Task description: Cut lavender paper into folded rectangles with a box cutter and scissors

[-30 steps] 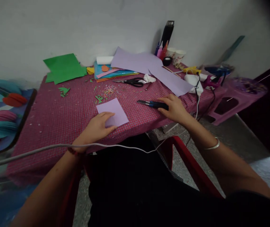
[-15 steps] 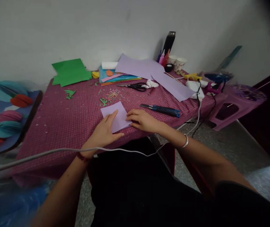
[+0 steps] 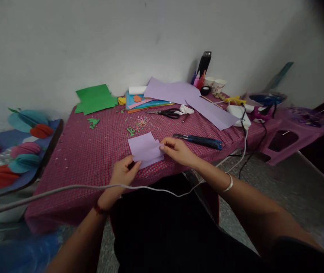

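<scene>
A small piece of light purple paper (image 3: 146,149) is at the front of the table, its layers shifted so that corners stick out at the right. My left hand (image 3: 124,170) pinches its lower left corner between thumb and fingers. At the right edge, my right hand (image 3: 177,151) grips the paper between thumb and forefinger. A utility knife (image 3: 198,140), blue and black, lies just right of my right hand. Behind the paper are thin paper shreds (image 3: 141,123) and green scraps (image 3: 130,131).
Black-handled scissors (image 3: 167,112) lie behind the shreds. Large purple sheets (image 3: 173,91) and green sheets (image 3: 95,99) rest along the wall. A white cable (image 3: 79,186) crosses in front of my left wrist. Glue bottles (image 3: 198,80) and paper cups (image 3: 218,86) stand at the back right.
My left hand has gone from lying spread on the purple paper to pinching its lower left corner. My right hand now holds the right edge, and the layers have come out of line.
</scene>
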`<act>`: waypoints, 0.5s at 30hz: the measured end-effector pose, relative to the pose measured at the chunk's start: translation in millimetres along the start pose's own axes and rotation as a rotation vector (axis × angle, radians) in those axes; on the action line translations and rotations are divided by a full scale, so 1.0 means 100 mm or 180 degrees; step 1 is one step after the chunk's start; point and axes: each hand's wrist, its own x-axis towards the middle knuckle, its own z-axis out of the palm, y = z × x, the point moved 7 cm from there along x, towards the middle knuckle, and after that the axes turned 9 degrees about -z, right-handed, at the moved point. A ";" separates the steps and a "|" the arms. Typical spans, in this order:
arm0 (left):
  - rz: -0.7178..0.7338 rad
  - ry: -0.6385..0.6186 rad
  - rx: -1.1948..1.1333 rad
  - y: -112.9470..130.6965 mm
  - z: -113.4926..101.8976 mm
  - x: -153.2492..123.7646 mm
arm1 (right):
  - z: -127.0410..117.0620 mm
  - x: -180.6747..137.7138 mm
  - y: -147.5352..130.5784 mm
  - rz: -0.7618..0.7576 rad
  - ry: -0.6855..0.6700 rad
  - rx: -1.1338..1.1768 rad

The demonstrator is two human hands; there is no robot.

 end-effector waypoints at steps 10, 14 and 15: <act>0.0436 -0.0289 0.0612 0.05 -0.09 0.01 | 0.11 -0.16 0.13 -0.0018 -0.0357 -0.0277; 0.0006 -0.0220 0.0373 -0.22 -0.38 0.44 | 0.11 -0.22 0.03 -0.0366 -0.0660 -0.0450; -0.0245 -0.0160 0.0198 -0.30 -0.42 0.57 | 0.11 -0.23 0.01 -0.0449 -0.0731 -0.0490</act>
